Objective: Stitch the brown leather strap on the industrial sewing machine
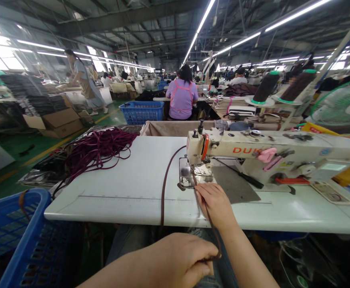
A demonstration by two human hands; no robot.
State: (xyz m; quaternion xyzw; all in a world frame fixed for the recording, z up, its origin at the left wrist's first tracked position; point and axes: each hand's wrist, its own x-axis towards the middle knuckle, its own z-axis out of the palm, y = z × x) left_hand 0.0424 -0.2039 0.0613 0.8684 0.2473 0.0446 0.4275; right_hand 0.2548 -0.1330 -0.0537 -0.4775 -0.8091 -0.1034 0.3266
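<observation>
A white sewing machine (271,154) stands on a white table (127,188). A thin dark maroon strap (163,192) runs from under its presser foot, loops over the table's front edge and comes back to my hands. My right hand (215,204) lies on the table just before the needle plate, fingers pressed down on the strap. My left hand (177,260) is below the table edge, near my lap, fingers pinched closed on the strap's lower end.
A heap of maroon straps (98,150) lies at the table's left end. A blue basket (21,240) stands at lower left, another (141,112) further off. A person in a purple top (181,98) sits ahead. A fan (343,106) and thread cones (266,86) stand right.
</observation>
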